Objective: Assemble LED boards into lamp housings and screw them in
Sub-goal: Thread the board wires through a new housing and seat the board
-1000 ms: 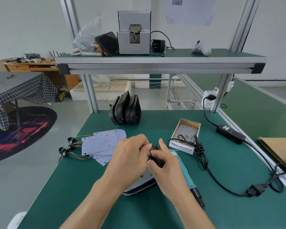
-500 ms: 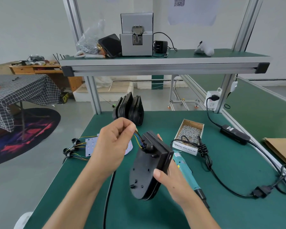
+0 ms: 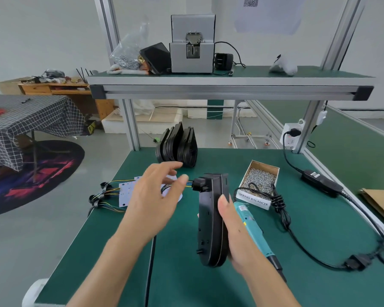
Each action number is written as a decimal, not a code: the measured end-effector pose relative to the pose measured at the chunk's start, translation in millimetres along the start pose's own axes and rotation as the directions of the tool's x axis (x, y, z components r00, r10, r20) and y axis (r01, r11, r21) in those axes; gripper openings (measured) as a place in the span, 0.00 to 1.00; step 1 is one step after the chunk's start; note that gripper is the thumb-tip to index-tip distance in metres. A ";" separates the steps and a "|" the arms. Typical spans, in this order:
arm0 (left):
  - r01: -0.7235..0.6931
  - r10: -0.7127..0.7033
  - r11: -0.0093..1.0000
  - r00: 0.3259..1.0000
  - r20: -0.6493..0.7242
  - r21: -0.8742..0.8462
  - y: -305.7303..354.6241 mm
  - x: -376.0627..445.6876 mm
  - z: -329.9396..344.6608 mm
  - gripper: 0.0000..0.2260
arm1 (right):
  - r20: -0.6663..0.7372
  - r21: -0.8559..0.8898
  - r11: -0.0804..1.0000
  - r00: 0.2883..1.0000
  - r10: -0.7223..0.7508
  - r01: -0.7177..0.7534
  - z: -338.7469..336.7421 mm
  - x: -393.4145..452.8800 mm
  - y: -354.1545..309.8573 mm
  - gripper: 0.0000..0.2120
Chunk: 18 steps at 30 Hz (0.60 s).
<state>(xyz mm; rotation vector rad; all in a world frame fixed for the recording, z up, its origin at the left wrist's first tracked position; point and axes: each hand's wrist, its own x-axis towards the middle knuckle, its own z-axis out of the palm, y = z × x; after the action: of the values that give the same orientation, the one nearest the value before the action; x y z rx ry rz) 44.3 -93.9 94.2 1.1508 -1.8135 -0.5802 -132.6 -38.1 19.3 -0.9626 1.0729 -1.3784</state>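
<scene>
A checked-cloth table [image 3: 29, 120] stands on a dark patterned rug [image 3: 31, 180] at left, before a cluttered wooden desk [image 3: 53, 88]. A brown cardboard sheet [image 3: 381, 202] lies at right.

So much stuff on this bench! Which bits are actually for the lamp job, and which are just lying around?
For the job:
housing held upright in the right hand
wires by the left hand
LED boards
spare housings
box of screws
screwdriver

Lying about:
cardboard
grey machine on the shelf
bag
</scene>
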 end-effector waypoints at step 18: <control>0.131 -0.031 0.922 0.963 0.266 -0.364 -5.0 3.0 -0.5 0.06 | 0.072 0.036 0.982 0.981 0.182 -0.185 11.6 -27.6 -49.5 0.35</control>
<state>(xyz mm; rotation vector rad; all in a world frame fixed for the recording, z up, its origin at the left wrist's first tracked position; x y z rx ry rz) 46.6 -98.9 92.0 0.9189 -1.7657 -1.1211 -132.2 -11.5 70.6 -0.8517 1.0492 -1.2041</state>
